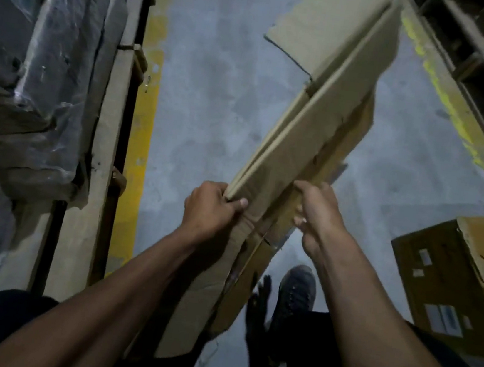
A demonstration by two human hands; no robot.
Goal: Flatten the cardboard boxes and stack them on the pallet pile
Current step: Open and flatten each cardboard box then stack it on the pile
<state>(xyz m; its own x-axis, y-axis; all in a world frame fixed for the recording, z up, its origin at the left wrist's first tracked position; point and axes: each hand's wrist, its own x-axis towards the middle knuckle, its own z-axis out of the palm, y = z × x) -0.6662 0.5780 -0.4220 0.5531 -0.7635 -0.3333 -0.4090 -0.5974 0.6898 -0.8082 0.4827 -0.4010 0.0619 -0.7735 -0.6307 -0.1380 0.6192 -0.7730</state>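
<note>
Flattened cardboard box (pixel 311 137): frame centre, held above concrete floor (pixel 216 87). Left hand (pixel 210 207) grips its near edge; right hand (pixel 317 211) curls round the right side. Wrapped pallet pile (pixel 35 63): upper left.

Pretty dim and murky overall, motion blur smears the cardboard (pixel 313 125), wide-angle bending at edges, corners go dark.
</note>
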